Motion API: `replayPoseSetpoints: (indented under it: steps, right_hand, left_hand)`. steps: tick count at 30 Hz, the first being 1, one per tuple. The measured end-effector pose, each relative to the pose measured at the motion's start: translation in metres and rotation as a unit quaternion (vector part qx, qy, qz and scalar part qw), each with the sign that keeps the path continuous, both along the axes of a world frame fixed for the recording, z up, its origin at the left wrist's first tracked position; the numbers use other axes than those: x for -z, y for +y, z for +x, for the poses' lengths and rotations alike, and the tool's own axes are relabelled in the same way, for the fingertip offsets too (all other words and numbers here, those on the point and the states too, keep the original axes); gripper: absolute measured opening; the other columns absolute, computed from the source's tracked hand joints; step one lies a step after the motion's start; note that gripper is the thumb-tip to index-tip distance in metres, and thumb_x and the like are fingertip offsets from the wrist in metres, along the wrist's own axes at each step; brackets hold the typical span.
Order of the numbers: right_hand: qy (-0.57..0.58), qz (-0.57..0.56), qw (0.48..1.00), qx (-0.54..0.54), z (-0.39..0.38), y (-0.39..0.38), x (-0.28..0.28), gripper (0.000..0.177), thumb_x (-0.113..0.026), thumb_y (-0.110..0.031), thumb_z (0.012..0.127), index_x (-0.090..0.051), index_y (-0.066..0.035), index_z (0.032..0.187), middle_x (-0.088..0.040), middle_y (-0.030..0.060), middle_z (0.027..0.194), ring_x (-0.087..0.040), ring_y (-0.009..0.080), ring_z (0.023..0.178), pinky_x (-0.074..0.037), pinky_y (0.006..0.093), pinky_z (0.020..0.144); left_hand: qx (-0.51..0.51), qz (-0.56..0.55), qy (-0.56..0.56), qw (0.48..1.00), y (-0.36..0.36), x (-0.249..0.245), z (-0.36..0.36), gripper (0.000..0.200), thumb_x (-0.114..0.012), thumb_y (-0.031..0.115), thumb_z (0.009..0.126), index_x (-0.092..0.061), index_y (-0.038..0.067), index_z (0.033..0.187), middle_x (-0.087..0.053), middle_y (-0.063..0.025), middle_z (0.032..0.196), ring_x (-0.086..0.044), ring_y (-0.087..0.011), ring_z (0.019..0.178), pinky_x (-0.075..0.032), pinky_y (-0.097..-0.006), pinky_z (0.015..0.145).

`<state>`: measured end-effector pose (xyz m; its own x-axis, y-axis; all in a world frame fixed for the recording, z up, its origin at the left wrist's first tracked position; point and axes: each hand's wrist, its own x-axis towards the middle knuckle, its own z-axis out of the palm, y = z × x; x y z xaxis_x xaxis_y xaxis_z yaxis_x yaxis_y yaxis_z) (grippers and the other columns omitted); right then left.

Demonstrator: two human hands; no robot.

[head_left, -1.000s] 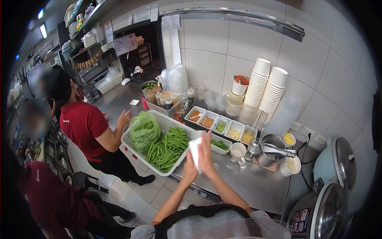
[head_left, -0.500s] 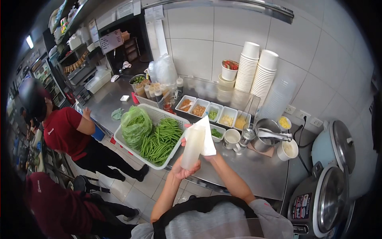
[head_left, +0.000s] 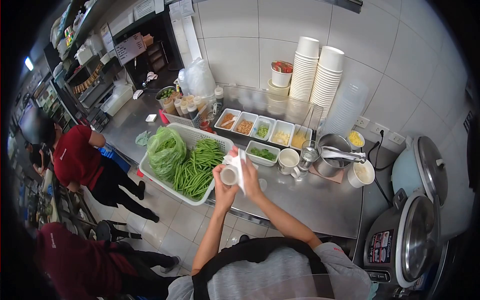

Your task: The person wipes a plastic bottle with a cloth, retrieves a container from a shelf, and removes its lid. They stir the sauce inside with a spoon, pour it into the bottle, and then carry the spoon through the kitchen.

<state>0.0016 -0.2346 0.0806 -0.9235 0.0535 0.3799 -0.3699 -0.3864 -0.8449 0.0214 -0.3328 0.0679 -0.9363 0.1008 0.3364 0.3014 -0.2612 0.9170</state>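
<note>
My left hand (head_left: 224, 192) is wrapped round a pale translucent squeeze bottle (head_left: 229, 176), whose round base now faces me. A folded white paper towel (head_left: 242, 170) is pressed against the bottle's right side and far end by my right hand (head_left: 251, 176). The bottle's top is hidden behind the towel and fingers. To the left of my hands stands a white plastic basket (head_left: 144, 163) with green beans (head_left: 200, 170) and a clear bag of greens (head_left: 166, 150). Just beyond my hands is a white tray of chopped green herbs (head_left: 262, 153).
Small white tubs (head_left: 245, 125) of toppings line the counter's back. Behind them rise stacked paper bowls (head_left: 304, 70). A metal pot (head_left: 334, 155) with tongs and a white mug (head_left: 288, 161) stand right; a rice cooker (head_left: 405, 245) is nearer. Two co-workers in red shirts (head_left: 77, 152) are left.
The bottle has tipped from lengthwise to base-toward-me, and the towel has wrapped closer round it. My view has shifted slightly. The standing co-worker has turned and lowered an arm.
</note>
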Motion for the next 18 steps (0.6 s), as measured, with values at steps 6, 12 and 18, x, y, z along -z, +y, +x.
replayPoseSetpoints:
  steps: [6,12,18]
  right_hand:
    - [-0.062,0.037,0.995,-0.064,-0.001,0.013,0.008,0.042,-0.037,-0.031,0.096,-0.05,0.001,0.121,-0.055,0.0097,0.119,-0.051,0.0156,0.108,-0.039,0.0264,0.091]
    - [-0.222,-0.093,0.913,-0.33,-0.026,0.048,0.016,0.043,-0.036,-0.034,0.096,-0.053,0.0,0.116,-0.058,0.0072,0.11,-0.056,0.0145,0.098,-0.047,0.0283,0.082]
    - [-0.234,-0.365,0.846,-0.309,-0.003,0.04,0.02,0.047,-0.038,-0.034,0.094,-0.041,-0.001,0.128,-0.049,0.0095,0.127,-0.052,0.0203,0.111,-0.04,0.035,0.097]
  left_hand:
    - [-0.063,-0.102,0.035,0.992,-0.001,-0.011,0.004,0.057,-0.067,-0.003,0.069,-0.041,0.004,0.119,-0.044,-0.0117,0.122,-0.046,-0.0216,0.112,-0.038,-0.0322,0.095]
    - [0.013,-0.082,0.097,0.992,-0.007,-0.045,0.036,0.058,-0.068,-0.007,0.067,-0.038,0.004,0.116,-0.045,-0.016,0.124,-0.044,-0.0244,0.116,-0.036,-0.0365,0.097]
    - [-0.073,0.014,0.082,0.994,0.005,-0.035,0.022,0.065,-0.069,-0.005,0.069,-0.031,0.003,0.121,-0.045,-0.0197,0.123,-0.044,-0.0264,0.116,-0.037,-0.0396,0.097]
